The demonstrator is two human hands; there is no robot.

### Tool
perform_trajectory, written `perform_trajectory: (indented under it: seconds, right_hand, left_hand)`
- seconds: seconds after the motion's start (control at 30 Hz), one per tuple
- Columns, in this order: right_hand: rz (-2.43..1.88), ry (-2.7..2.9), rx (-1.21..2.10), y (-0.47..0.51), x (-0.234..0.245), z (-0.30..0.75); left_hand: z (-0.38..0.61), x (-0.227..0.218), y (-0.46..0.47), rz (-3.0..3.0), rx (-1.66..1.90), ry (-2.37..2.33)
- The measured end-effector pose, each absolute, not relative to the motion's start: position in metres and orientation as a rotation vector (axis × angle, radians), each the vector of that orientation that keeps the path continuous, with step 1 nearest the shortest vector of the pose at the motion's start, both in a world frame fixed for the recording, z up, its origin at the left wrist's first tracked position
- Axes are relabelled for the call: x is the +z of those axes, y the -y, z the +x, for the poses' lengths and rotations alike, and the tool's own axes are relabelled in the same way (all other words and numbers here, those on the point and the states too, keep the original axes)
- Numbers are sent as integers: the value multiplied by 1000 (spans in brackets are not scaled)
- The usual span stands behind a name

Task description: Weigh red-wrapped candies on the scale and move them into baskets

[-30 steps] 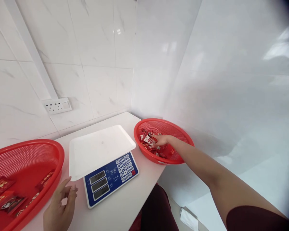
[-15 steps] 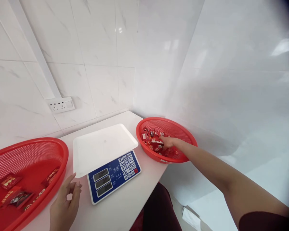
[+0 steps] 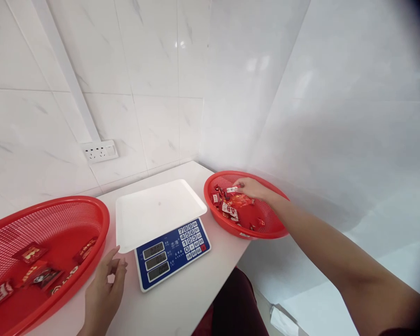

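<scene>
My right hand (image 3: 253, 188) is now working farther back in the right basket (image 3: 226, 226) than half a second ago; its fingers are pinching a small pale-and-red packet (image 3: 232, 189) above the heap, so I judge I am picking through the pieces; a white-and-red packet (image 3: 230, 210) is now lying uncovered in front. My left hand (image 3: 104, 288) is still hovering near the tray (image 3: 159, 210), thumb and forefinger parted, holding nothing; whether it is touching the tray I cannot tell.
</scene>
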State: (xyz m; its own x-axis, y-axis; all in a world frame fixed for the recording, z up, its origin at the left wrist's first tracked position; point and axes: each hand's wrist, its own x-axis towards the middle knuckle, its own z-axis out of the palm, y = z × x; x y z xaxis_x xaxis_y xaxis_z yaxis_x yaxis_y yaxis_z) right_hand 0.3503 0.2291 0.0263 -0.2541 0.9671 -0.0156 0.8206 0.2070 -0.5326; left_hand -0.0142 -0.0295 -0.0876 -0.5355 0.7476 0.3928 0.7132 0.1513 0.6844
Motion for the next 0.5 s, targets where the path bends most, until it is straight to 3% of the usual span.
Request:
perform_trajectory:
  seconds: [0.23,0.5]
  right_hand:
    - [-1230,1907,1236,-209,52,245]
    - [-1100,1873,1420,-200,42,188]
  left_hand:
    - [-15,-89,30,1530,1403,-2363]
    - [-14,-85,33,1573,1462,-2358]
